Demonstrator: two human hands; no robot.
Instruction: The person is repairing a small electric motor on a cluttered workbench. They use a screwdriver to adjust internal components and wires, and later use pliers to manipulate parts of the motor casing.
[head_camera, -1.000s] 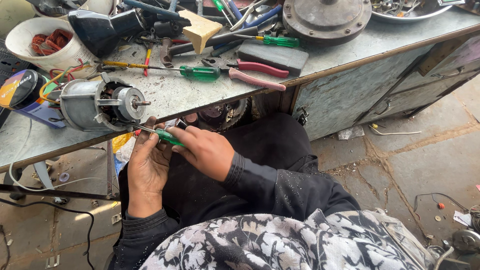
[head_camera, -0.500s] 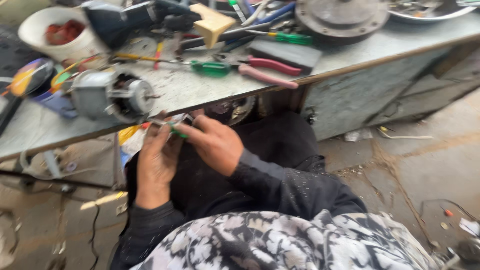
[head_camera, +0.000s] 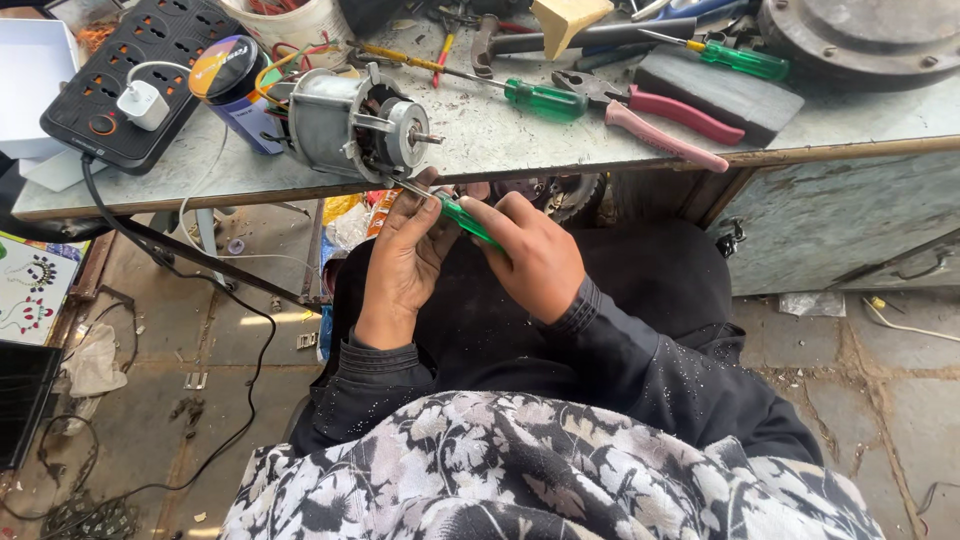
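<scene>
The screwdriver (head_camera: 462, 217), green-handled with a thin metal shaft, lies below the bench (head_camera: 480, 150) edge, clamped in the right hand (head_camera: 535, 262); left hand (head_camera: 405, 262) pinches its shaft. Its tip meets the grey motor (head_camera: 350, 122). Grey scuffed benchtop; stone floor (head_camera: 860, 370).

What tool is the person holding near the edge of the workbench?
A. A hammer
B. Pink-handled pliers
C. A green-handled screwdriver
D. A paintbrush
C: the right hand grips a green-handled screwdriver, its shaft running up toward the grey motor with the left hand beside it, while the pink-handled pliers lie untouched on the workbench.
</scene>
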